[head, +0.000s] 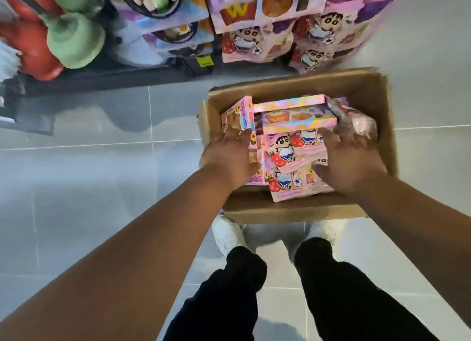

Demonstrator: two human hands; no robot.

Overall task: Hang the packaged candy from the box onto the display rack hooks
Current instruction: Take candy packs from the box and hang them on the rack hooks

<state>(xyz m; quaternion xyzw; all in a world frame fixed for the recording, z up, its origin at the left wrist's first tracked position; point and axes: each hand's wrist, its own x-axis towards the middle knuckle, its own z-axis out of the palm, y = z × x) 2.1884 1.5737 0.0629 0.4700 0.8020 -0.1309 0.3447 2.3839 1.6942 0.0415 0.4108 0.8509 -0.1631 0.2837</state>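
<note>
An open cardboard box (293, 212) stands on the tiled floor in front of my feet. Inside it lie several pink candy packages (293, 152) printed with a cartoon boy and strawberries, some upright, some flat. My left hand (226, 155) presses against the left side of the stack, fingers curled round an upright package. My right hand (348, 159) grips the stack's right side, fingers spread over the packs. More of the same pink packages (254, 42) hang on the display rack beyond the box.
Plush toys in red and green (51, 34) fill the rack's left part above its dark base (107, 78). Other pastel boxed goods (173, 21) hang in the middle. Grey floor tiles (89, 175) lie all around. My white shoes (226, 234) touch the box's near wall.
</note>
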